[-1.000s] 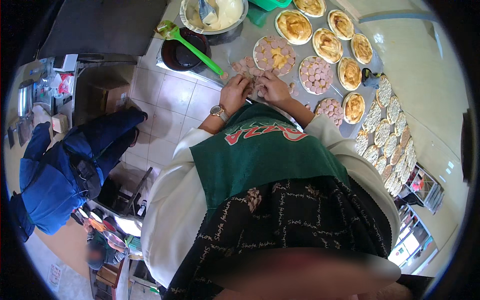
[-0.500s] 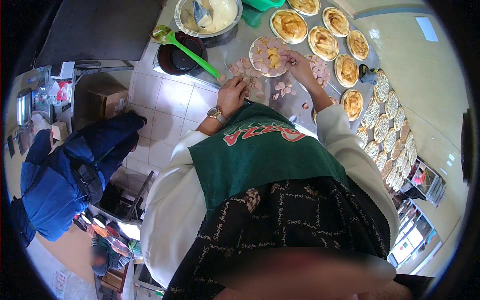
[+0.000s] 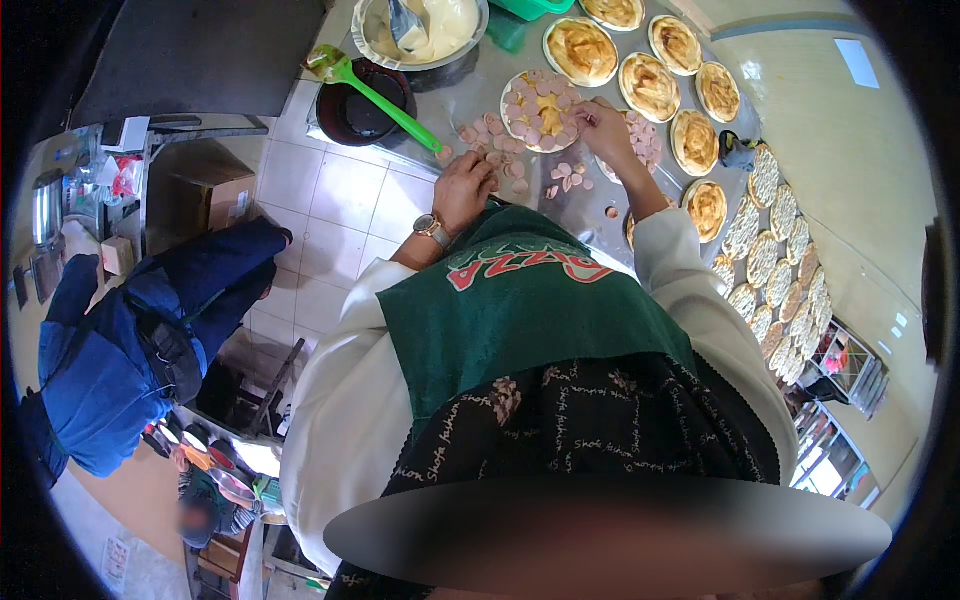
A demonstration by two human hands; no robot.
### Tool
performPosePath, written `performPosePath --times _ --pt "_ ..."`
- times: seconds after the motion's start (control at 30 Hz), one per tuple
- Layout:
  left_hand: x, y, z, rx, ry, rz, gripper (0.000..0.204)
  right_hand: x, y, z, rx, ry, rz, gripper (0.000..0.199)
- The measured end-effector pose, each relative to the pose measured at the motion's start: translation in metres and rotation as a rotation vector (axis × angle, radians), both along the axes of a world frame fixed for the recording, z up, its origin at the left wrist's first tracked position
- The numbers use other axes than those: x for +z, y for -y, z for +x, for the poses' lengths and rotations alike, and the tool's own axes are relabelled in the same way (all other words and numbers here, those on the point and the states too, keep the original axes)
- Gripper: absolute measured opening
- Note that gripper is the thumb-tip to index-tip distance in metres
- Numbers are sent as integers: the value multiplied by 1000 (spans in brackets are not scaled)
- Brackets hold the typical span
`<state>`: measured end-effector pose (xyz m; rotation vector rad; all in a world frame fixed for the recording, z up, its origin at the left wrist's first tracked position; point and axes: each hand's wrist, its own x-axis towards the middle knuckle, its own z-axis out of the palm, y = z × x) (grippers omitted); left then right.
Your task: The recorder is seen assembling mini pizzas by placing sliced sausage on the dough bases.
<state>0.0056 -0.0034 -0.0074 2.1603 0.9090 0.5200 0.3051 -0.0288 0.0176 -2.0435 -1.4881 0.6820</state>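
The right hand [image 3: 605, 125] is reaching out from the spot just in front of the person, where both hands were together a second ago, to the edge of the small round pizza base [image 3: 540, 110] covered with pink sausage slices. The left hand [image 3: 465, 185] is resting lower, beside the loose sausage slices [image 3: 485, 130] on the table [image 3: 470, 90]. The hands are now apart rather than side by side.

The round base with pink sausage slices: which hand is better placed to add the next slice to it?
Probably the right hand: it already touches the base's right rim. The left hand rests lower, among the loose slices on the table.
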Motion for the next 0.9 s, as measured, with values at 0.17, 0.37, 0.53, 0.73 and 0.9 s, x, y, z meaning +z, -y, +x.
performPosePath --times 0.17,0.37,0.53,0.73,0.9 --pt "0 2 1 9 13 44 24 -3 4 -7 198 292 104 18" --pt "-1 4 2 54 -23 0 23 -15 3 -9 -36 -51 95 16" --pt "-1 4 6 42 -17 -33 21 -46 8 -3 20 -63 200 20" --pt "-12 7 1 106 48 -7 19 -6 2 -39 -36 190 156 18" --pt "-9 2 2 193 104 -294 19 -7 34 -78 254 64 69 17"
